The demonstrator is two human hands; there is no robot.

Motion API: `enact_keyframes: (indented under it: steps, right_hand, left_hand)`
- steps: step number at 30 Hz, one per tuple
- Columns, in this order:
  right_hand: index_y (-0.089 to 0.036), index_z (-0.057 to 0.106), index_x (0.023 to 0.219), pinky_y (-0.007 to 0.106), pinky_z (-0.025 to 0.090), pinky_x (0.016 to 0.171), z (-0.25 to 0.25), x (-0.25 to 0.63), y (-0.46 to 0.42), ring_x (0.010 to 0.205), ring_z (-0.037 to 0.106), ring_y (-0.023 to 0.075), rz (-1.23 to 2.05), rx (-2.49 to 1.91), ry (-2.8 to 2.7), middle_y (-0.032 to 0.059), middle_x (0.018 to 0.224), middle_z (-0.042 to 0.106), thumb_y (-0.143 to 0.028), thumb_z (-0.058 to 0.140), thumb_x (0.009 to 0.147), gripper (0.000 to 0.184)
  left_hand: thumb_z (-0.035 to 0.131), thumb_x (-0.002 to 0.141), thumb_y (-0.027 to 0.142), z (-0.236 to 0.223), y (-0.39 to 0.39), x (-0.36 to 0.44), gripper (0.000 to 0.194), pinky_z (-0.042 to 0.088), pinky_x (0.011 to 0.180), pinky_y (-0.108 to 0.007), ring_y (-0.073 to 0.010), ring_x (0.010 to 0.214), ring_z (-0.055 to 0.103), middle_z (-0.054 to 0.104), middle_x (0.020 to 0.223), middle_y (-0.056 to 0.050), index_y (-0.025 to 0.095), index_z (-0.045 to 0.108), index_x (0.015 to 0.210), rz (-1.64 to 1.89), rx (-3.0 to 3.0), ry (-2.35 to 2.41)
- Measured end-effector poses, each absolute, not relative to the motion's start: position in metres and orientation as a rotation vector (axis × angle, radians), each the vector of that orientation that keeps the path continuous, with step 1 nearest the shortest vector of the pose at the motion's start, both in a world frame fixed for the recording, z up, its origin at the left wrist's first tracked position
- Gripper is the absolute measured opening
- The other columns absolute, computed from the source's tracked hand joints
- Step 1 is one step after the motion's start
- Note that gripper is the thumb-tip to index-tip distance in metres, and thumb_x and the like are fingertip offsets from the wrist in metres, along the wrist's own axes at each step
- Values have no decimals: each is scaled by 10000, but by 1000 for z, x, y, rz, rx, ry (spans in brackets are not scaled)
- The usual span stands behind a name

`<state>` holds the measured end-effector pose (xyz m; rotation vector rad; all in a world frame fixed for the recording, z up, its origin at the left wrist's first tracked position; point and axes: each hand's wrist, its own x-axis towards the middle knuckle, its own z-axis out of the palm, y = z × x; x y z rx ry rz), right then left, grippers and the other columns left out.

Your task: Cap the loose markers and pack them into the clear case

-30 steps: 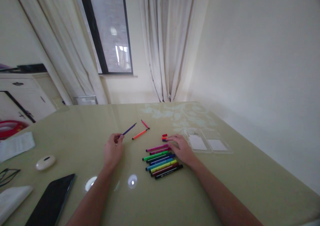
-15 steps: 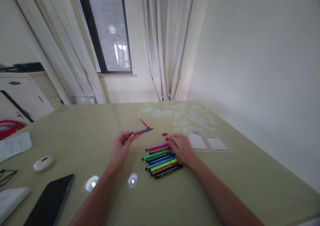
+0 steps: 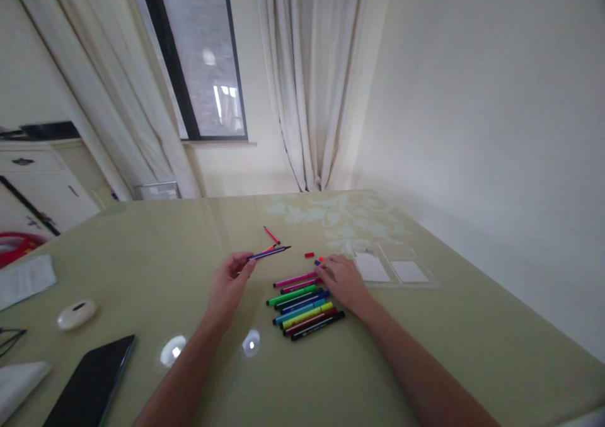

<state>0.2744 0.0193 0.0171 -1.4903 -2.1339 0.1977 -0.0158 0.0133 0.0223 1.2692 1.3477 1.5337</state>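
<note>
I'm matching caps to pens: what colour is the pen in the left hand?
The pen looks dark purple, best seen in the head view.

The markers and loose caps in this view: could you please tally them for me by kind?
Markers in the row: 9
Purple marker, held in the left hand: 1
Markers beyond the row, red marker and partly hidden orange marker: 2
Loose caps, red cap, orange cap and dark cap: 3
Total: 15

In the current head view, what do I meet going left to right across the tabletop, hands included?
Pale flat sheet → white oval object → left hand → purple pen → red cap → right hand → clear plastic case.
</note>
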Motion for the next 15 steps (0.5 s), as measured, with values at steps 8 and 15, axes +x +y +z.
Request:
enact_keyframes:
  steps: [8,15]
  right_hand:
    - [-203,774,892,336,458,834,20,279,22,917,655,233,229,-1484,-2061,87,933,740,-350,540,1029,309]
    - [-215,751,849,361,519,837,25,280,19,887,693,230,408,-1372,-1861,77,950,762,-248,660,895,107]
  left_hand:
    - [810,687,641,25,11,-15,566,549,721,-323,-239,870,720,770,907,-80,183,714,1007,1519,1288,1354]
    - [819,703,616,21,12,-12,544,533,731,-312,-225,863,705,759,890,-66,186,718,1020,1502,1272,1325]
